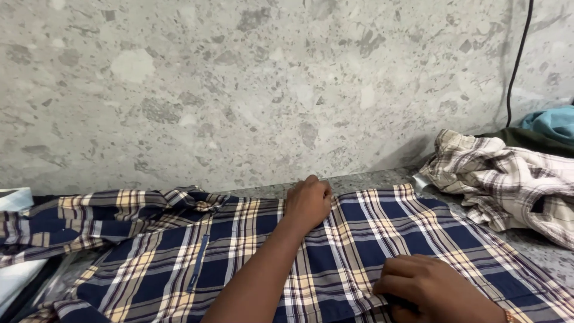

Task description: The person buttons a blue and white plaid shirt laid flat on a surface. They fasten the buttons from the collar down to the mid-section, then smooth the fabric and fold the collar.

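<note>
A navy and yellow plaid shirt (371, 239) is spread flat on the grey stone surface (538, 245), across its near middle. Its far edge is gripped by the clenched left hand (308, 203), and a fold of it is pinched by the right hand (433, 287) nearer. A crumpled pale checked shirt (508, 179) lies far right, near teal cloth (553, 122).

Navy plaid shirt (359, 239) runs off bottom edge, hem unseen. Right hand (433, 287) fingers curled under, tips hidden in fabric; wrist cut by bottom edge. Left hand (308, 203) knuckles up, fingertips hidden (grip unclear). Teal cloth (553, 122) cut off at right edge, near table's back corner.
</note>
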